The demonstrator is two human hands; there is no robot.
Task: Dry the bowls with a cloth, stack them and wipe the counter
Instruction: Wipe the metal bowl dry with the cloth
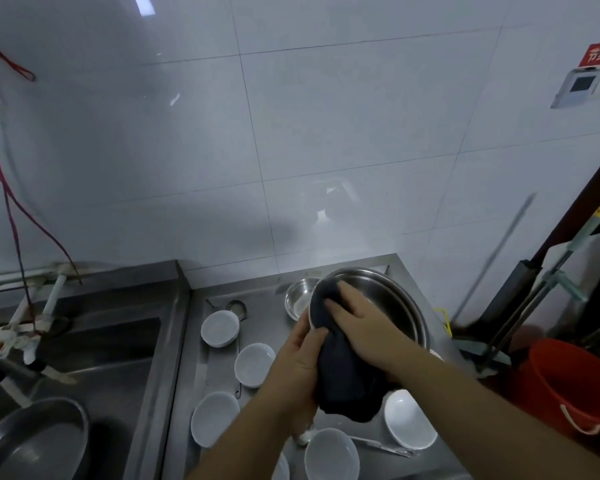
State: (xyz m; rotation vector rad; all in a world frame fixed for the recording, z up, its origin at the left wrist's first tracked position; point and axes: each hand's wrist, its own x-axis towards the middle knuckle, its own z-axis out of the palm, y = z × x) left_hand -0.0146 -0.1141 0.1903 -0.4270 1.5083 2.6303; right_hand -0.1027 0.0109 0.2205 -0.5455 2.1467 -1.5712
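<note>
**Bowl drying at the steel counter**

Sink (94,358) sits on the far left, with a big dark pan (32,441) low in it and a tap (32,327) above. Next comes the steel counter (201,375). White bowls lie spread out on it, none stacked yet: one at the back (220,328), one in the middle (254,364), one lower down (214,419), one near the bottom edge (331,455), and one to the right (410,424). A small steel bowl (300,299) stands at the back.

The left hand (300,362) curls round the rim of a large steel bowl (385,299), with a fold of the dark cloth (347,379) under its thumb. The bowl is tipped up on its side, and whether it touches the counter cannot be seen. The right hand (357,317) lies flat, fingers straight, pressing the cloth into the bowl. The rest of the cloth hangs down between the hands.

A ladle (381,445) lies by the lower bowls. A red bucket (568,382) stands on the far right.

What could go wrong: the big bowl is likely wet and slippery, so it may slide out of the left hand and bang down on the white bowls. The hanging cloth could also brush a white bowl and drag it.
</note>
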